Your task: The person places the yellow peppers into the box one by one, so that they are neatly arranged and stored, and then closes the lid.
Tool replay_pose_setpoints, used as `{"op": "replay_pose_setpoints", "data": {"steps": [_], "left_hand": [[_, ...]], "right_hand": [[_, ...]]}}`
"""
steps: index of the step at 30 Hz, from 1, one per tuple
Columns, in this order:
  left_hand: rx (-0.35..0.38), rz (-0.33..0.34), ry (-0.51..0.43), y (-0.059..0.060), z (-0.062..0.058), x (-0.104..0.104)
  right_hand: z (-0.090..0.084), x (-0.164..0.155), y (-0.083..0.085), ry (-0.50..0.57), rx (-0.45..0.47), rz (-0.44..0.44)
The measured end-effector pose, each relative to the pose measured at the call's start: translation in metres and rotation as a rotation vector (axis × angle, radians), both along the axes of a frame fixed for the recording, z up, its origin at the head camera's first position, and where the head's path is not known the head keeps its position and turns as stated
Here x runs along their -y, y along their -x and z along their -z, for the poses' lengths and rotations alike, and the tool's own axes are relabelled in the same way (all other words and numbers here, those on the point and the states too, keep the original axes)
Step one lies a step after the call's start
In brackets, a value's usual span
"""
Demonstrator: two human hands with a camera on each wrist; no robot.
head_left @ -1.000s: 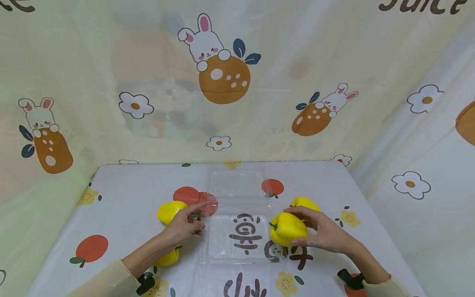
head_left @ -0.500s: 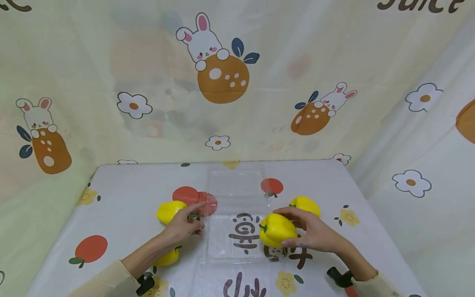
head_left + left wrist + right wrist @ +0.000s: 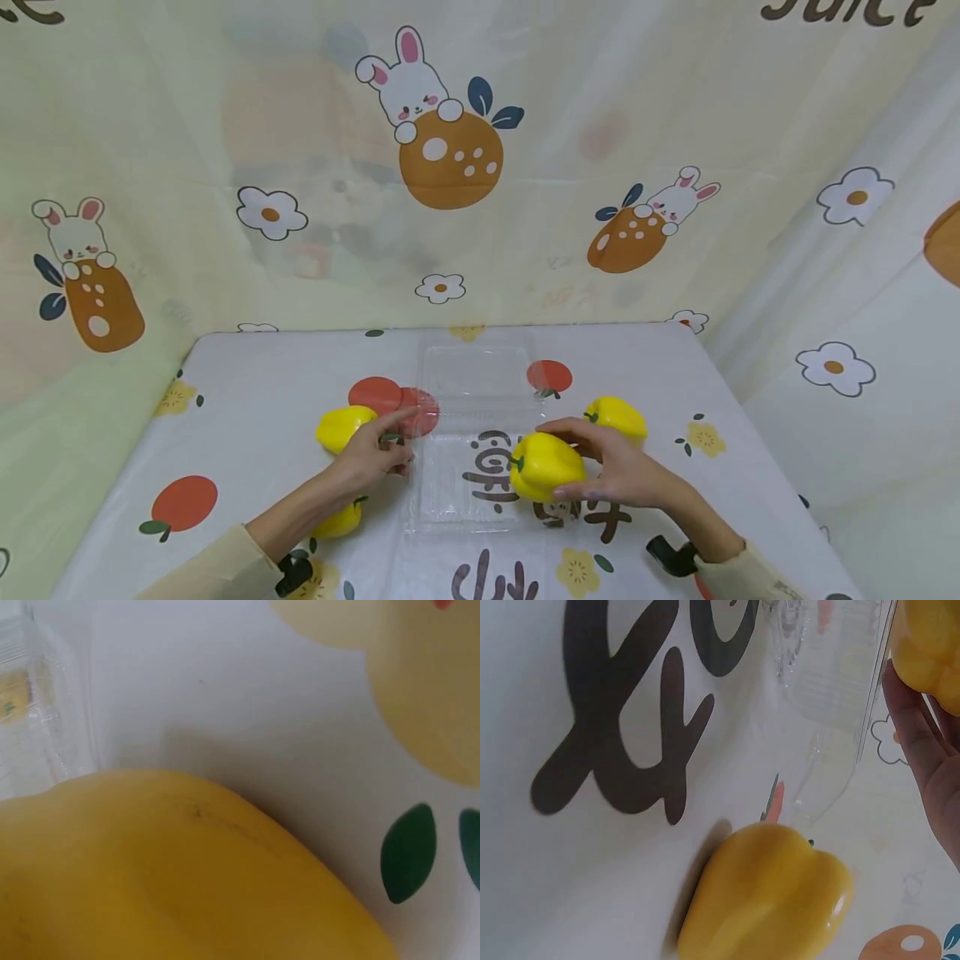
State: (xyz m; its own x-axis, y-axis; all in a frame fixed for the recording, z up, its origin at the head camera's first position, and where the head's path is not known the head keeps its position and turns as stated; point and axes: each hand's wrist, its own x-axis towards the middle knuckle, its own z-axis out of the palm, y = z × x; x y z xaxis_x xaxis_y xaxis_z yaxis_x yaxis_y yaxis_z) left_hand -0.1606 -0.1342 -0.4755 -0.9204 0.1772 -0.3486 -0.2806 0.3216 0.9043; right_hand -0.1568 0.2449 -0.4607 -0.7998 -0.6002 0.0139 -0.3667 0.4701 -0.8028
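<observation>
My right hand grips a yellow bell pepper between thumb and fingers, its green stem to the left. The pepper overlaps the right side of a clear plastic clamshell box, whose lid lies folded back. In the right wrist view, the held pepper shows at the top right, beside the box wall. My left hand is at the box's left edge, index finger stretched toward the hinge corner and the other fingers loosely bent.
Another yellow pepper lies behind my right hand. Left of the box are two more, one pepper beyond my left hand and one pepper partly under that forearm. A printed white cloth covers the table; a patterned curtain hangs behind.
My right hand has carried its pepper leftward, from beside the box's right edge to over its right part. My left hand and the box have stayed put.
</observation>
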Motion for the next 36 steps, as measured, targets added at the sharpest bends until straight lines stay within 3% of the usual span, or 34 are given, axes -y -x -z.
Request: {"op": "replay_pose_setpoints", "data": {"steps": [15, 29, 36], "left_hand": [[-0.004, 0.014, -0.014, 0.000, 0.000, 0.002], [-0.005, 0.017, -0.017, 0.000, 0.000, 0.001], [-0.003, 0.013, -0.012, 0.000, -0.001, 0.000]], "right_hand": [[0.003, 0.019, 0.004, 0.009, 0.036, -0.060], [0.007, 0.025, 0.002, -0.047, 0.014, -0.081], [0.008, 0.028, 0.000, -0.070, 0.045, -0.078]]}}
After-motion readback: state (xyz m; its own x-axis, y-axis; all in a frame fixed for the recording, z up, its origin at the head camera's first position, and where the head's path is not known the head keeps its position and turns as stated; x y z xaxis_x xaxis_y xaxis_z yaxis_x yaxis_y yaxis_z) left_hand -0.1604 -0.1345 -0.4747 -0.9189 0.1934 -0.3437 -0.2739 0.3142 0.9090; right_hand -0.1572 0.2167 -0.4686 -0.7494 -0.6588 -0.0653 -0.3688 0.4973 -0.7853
